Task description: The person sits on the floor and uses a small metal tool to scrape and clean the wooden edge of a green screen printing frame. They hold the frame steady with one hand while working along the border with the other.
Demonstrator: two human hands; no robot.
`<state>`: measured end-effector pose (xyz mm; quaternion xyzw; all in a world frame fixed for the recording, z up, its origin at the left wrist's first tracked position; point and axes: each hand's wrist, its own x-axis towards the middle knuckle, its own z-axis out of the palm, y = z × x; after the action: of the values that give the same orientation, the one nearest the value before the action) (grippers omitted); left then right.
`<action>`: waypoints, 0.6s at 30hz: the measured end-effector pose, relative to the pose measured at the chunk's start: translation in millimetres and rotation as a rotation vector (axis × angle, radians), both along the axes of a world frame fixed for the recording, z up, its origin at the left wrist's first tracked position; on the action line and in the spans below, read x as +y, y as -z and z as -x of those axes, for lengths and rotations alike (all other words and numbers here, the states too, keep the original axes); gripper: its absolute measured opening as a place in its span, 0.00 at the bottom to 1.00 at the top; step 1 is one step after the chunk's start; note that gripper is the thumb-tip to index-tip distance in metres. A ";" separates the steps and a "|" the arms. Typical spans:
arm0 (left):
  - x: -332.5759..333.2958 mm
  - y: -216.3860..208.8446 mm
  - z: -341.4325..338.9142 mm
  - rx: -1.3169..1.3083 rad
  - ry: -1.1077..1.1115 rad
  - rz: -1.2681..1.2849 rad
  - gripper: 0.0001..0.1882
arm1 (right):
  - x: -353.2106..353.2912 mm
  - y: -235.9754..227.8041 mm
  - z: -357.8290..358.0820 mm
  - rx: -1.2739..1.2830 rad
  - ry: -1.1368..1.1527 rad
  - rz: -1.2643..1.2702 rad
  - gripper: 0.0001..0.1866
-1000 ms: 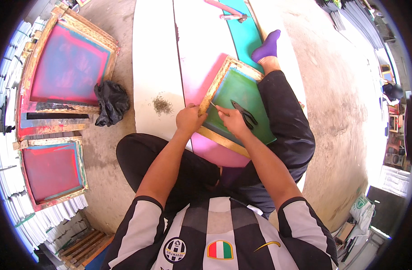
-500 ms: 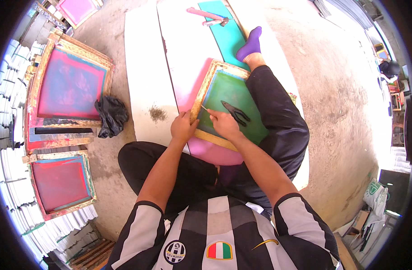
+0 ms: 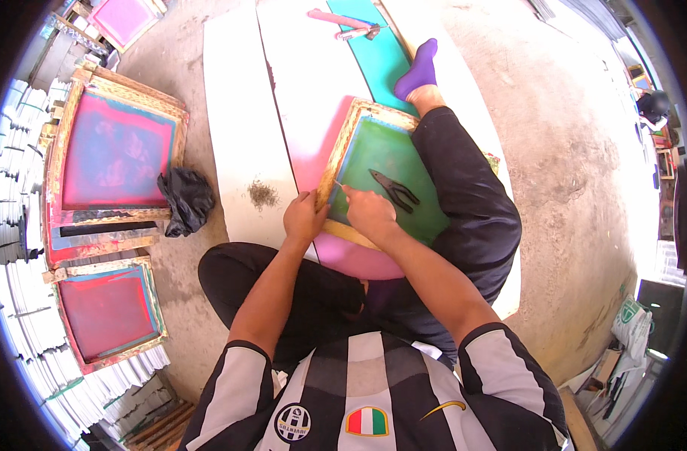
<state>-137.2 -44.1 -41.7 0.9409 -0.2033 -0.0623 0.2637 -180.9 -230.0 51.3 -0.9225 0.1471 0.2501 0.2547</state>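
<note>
A wooden screen-printing frame with green mesh lies between my legs, tilted a little on the boards. My left hand is closed round its left wooden side. In my right hand, closed over the mesh, is a thin pointed tool. Its light-coloured tip reaches toward the inner edge of that left side, and its handle is hidden in my fingers. Dark pliers rest on the mesh, right of my right hand.
A pink-handled tool lies on a turquoise strip at the far end. Leftward are a black plastic bag, more printing frames and stacked white sheets. My leg borders the frame's right side. A person is far right.
My right hand has shifted slightly left and down with the thin tool, close to the frame's left side. My left hand still grips the frame. The pliers still lie on the mesh.
</note>
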 end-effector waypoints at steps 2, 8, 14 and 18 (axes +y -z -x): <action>-1.4 -4.0 -0.2 0.037 0.009 -0.004 0.23 | 6.7 3.1 0.1 0.031 -0.012 0.046 0.23; -9.7 -9.7 -4.2 0.070 0.023 -0.074 0.21 | -28.5 72.2 11.1 -0.280 0.212 -0.448 0.21; -1.4 -8.2 -3.5 0.001 -0.002 -0.022 0.20 | -14.0 38.6 8.8 -0.110 0.203 -0.334 0.20; -6.8 -5.8 -5.6 0.026 0.014 -0.032 0.18 | -44.0 68.2 -0.1 0.231 0.636 -1.002 0.20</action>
<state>-131.6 -50.9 -35.9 0.9426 -0.2055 -0.0797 0.2508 -180.8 -274.1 -17.0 -0.5677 0.3067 0.2990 0.7030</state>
